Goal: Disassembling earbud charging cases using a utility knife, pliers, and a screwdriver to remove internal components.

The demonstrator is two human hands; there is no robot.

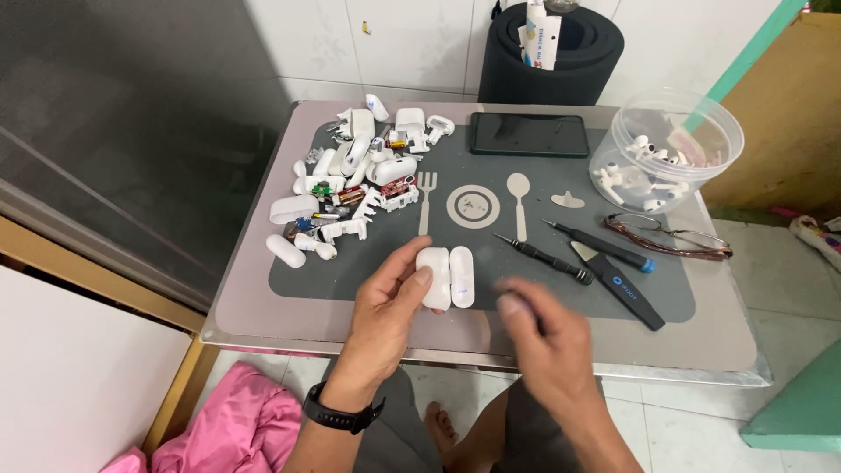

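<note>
- The left hand (385,307) holds a white earbud case (445,277) just above the near edge of the dark grey mat (350,278); its thumb lies along the case's left half and the other fingers curl underneath
- The case is swung open, its two rounded halves lying side by side
- The right hand (547,346) hovers just beside the case, to its right, not touching it; it is blurred, so I cannot tell how its fingers are set
- Past the right hand, on the mat, lie a black screwdriver (543,257), a second driver with a blue tip (600,246) and a flat black pry tool (624,289)
- A heap of white case shells and small parts (350,180) covers the mat's far left corner
- A dark phone (529,134) lies at the far edge, a clear plastic tub of earbuds (666,149) at far right, with eyeglasses (670,235) in front of it
</note>
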